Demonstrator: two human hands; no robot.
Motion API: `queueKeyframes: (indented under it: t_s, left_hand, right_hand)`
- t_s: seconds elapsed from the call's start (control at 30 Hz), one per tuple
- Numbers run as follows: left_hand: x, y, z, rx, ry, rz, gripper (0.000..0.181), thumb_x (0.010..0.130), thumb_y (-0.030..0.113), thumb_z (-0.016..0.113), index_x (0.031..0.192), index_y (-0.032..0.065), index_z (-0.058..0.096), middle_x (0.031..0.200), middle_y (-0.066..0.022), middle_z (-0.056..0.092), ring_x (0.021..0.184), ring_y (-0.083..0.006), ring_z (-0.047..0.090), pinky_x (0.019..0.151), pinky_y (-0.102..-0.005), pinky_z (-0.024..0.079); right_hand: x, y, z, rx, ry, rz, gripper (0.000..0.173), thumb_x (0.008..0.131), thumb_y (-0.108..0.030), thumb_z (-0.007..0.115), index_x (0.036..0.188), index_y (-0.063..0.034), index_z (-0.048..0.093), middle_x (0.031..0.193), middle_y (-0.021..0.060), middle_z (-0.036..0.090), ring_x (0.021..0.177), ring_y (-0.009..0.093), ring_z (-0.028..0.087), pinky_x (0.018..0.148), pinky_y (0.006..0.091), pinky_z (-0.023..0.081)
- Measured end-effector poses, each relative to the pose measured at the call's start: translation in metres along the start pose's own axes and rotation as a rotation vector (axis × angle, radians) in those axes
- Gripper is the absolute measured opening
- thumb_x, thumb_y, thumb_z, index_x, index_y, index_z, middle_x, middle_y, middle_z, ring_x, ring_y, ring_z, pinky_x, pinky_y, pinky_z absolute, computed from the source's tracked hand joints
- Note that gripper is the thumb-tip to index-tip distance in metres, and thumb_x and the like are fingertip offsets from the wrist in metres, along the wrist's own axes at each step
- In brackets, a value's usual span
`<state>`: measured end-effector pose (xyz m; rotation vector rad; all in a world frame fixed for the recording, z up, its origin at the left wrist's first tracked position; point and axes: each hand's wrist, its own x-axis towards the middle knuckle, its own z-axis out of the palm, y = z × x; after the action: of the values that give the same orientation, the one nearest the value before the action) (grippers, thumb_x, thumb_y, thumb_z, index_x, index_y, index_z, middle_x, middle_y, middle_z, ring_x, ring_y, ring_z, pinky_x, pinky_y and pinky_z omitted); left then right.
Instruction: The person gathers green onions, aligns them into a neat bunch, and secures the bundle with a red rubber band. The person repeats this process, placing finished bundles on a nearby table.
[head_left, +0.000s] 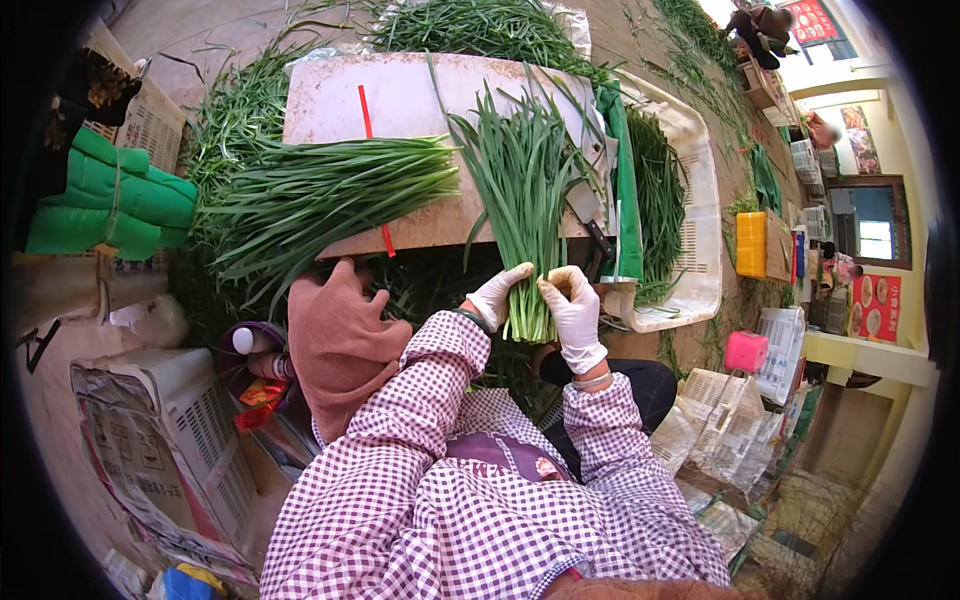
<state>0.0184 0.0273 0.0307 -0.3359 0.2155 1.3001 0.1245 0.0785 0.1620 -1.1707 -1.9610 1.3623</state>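
My gloved left hand (499, 294) is closed around a bunch of Chinese chives (517, 202) near its pale cut ends. At the bunch's right edge, the fingertips of my gloved right hand (571, 309) pinch a few stems. The leaves point away from me over a stained pale board (330, 97). A second, thicker bunch of chives (345, 180) lies crosswise on the board's left part, on top of a red strip (365, 112). A knife with a black handle (598, 238) rests at the board's right edge, its blade partly covered by leaves.
Right of the board stands a white plastic crate (701, 255) holding chives, with green sheeting (626, 187) over its near side. Loose chives (480, 30) are heaped beyond the board. At left are a green bundle (112, 195) and a purple bucket (232, 349). People sit farther off at upper right.
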Motion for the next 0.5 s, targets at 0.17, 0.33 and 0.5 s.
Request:
queueKeyframes:
  t_s: [0.17, 0.33, 0.5]
  left_hand:
    - [0.009, 0.001, -0.001, 0.109, 0.04, 0.034, 0.026, 0.085, 0.019, 0.073, 0.106, 0.0051, 0.066, 0.1, -0.0115, 0.071, 0.091, -0.0241, 0.068, 0.085, -0.0395, 0.055]
    - [0.009, 0.005, -0.001, 0.049, 0.002, -0.068, 0.034, 0.086, 0.021, 0.07, 0.114, 0.0013, 0.062, 0.104, -0.018, 0.07, 0.09, -0.0283, 0.069, 0.086, -0.0443, 0.056]
    - [0.007, 0.006, 0.001, 0.038, 0.032, -0.078, 0.035, 0.086, 0.021, 0.07, 0.114, 0.0017, 0.062, 0.104, -0.0173, 0.07, 0.09, -0.0285, 0.069, 0.086, -0.0454, 0.056]
  right_hand:
    - [-0.021, -0.02, -0.003, -0.22, -0.266, -0.378, 0.013, 0.08, -0.006, 0.072, 0.09, -0.004, 0.065, 0.085, 0.0079, 0.065, 0.079, 0.022, 0.062, 0.071, 0.0317, 0.049]
    - [-0.048, -0.026, 0.002, -0.442, -0.488, -0.61, 0.018, 0.074, -0.005, 0.073, 0.085, -0.0067, 0.058, 0.084, 0.0071, 0.064, 0.079, 0.028, 0.063, 0.071, 0.0369, 0.051]
    - [-0.063, -0.025, -0.002, -0.381, -0.491, -0.594, 0.016, 0.074, -0.006, 0.072, 0.086, -0.0062, 0.06, 0.083, 0.0073, 0.064, 0.077, 0.027, 0.063, 0.068, 0.0355, 0.051]
